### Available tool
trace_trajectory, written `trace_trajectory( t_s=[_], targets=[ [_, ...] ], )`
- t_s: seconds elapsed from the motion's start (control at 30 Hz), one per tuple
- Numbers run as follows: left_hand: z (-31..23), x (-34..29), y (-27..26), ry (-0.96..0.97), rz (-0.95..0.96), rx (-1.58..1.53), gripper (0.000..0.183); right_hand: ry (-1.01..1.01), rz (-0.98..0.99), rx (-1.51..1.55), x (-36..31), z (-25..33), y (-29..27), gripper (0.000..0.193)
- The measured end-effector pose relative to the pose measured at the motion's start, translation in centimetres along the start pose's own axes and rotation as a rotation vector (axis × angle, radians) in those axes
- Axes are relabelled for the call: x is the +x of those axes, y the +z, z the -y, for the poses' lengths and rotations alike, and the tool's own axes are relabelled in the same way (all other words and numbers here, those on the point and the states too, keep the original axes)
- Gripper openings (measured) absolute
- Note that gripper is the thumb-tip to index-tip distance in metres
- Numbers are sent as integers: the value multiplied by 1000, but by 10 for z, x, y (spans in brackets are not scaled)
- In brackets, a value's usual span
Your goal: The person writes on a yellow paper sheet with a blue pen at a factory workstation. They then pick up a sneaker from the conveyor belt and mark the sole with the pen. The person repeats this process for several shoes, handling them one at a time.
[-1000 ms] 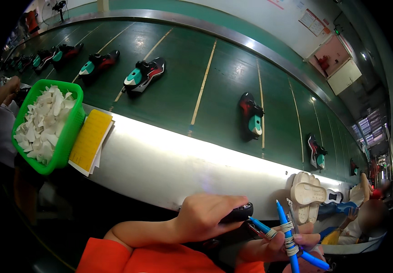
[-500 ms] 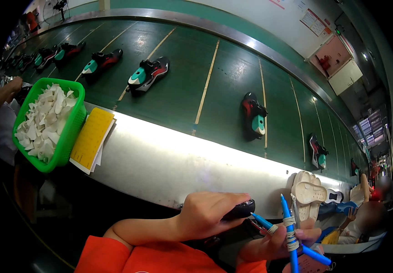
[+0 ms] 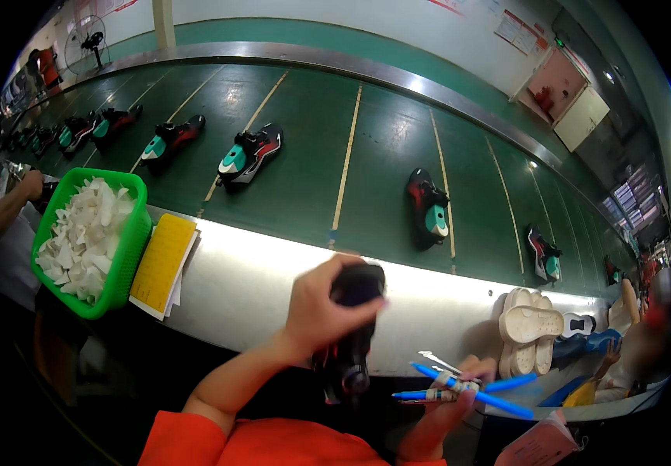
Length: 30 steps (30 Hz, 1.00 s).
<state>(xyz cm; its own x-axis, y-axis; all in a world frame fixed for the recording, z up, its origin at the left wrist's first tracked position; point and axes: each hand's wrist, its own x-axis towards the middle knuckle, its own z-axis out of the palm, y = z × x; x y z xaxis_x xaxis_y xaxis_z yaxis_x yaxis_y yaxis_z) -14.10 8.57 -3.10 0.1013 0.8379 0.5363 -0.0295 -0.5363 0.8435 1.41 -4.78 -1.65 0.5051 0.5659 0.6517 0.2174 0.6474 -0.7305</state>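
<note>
My left hand (image 3: 314, 309) is wrapped round a black shoe (image 3: 353, 346) with red touches, over the near edge of the metal ledge. Its sole side is hard to make out in the shade. To its right, my right hand (image 3: 460, 388) grips several blue pens (image 3: 509, 382) that lie crosswise, bound with pale bands. A thin silvery tool (image 3: 438, 360) sticks out beside them; its kind is unclear. The pens are apart from the shoe.
Black, red and teal shoes (image 3: 250, 155) stand spaced along a green conveyor (image 3: 316, 167). A green basket (image 3: 140, 233) of white scraps and a yellow booklet (image 3: 162, 262) are on the left. Pale soles (image 3: 531, 325) lie at right. Co-workers sit at both sides.
My left hand has lifted the shoe forward over the ledge and turned it more upright. My right hand has moved left, and the pens have tipped from upright to nearly level.
</note>
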Motion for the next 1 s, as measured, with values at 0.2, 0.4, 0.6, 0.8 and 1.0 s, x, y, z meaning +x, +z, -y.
trace_trajectory(
  t_s=[0.2, 0.4, 0.6, 0.8, 1.0],
  targets=[
    [93, 21, -1, -137, 174, 520, 55, 344, 58, 210, -2, -17, -20, 41],
    [79, -39, -13, 133, 58, 494, 63, 424, 67, 244, -8, -24, -28, 43],
    [70, -140, -35, 1311, 268, 672, 52, 465, 49, 239, -10, -30, -22, 44],
    [89, -133, -19, 1279, 336, 555, 44, 448, 113, 328, -12, -25, -17, 44],
    [-12, -86, -42, 559, 431, 125, 46, 288, 61, 208, -9, 13, -21, 48]
  ],
)
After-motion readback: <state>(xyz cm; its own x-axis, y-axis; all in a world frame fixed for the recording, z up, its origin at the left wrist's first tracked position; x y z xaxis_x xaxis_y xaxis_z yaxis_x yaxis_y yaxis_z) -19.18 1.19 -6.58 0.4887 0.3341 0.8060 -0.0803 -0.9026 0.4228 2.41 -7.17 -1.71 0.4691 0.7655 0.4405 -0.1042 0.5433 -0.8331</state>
